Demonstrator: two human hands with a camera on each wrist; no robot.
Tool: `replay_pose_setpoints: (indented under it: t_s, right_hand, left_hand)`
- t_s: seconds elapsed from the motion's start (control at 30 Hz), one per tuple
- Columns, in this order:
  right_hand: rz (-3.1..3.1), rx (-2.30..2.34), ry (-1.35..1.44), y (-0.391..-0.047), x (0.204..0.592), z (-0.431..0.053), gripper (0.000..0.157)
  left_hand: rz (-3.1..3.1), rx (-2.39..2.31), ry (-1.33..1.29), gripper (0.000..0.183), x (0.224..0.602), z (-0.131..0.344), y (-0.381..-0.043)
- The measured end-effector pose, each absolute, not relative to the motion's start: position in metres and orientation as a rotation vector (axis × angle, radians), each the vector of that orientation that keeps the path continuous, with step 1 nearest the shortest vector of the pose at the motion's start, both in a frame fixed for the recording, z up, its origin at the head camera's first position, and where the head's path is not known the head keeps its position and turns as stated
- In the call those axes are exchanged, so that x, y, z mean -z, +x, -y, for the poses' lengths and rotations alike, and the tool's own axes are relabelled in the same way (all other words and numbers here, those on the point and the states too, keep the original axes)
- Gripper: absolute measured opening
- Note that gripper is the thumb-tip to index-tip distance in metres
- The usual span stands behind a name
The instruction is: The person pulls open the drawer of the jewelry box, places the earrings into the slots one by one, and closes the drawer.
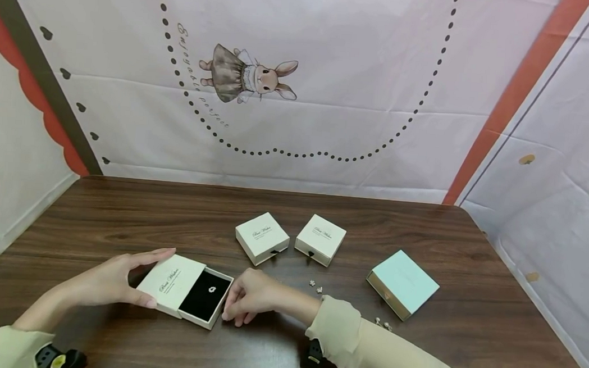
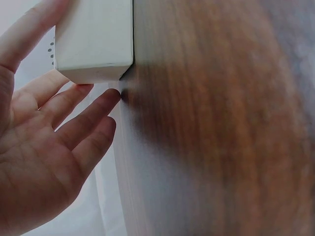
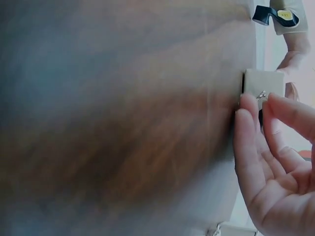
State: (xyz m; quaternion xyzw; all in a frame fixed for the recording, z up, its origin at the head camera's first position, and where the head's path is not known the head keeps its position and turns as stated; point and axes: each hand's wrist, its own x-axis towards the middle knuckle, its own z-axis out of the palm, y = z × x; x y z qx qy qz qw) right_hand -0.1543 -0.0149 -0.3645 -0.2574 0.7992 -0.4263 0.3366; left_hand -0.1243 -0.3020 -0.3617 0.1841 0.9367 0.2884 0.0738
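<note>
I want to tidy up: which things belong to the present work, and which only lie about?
Apparently in use:
left hand, gripping the open box
right hand, beside its drawer
small ornament on the black pad

Apparently lying about:
two closed cream boxes
mint-green box
loose ornaments

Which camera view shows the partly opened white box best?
The head view: the white box shows its printed sleeve, slid-out drawer and black insert. The left wrist view shows only plain outer faces; the right wrist view shows it small, partly behind the fingers of the right hand.
</note>
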Motion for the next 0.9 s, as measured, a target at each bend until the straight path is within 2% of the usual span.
replay_pose_setpoints:
  t_s: [0.6, 0.9]
  right_hand:
    - [-1.843, 1.325, -0.632, -0.163, 0.358, -0.001, 0.006]
    - [-1.821, 1.407, -0.597, -0.166, 0.357, 0.000, 0.012]
  left_hand:
    - [-2.813, -0.870, 0.571, 0.088, 0.361, 0.302, -0.124]
    - [-2.826, -0.865, 0.584, 0.087, 0.362, 0.302, -0.123]
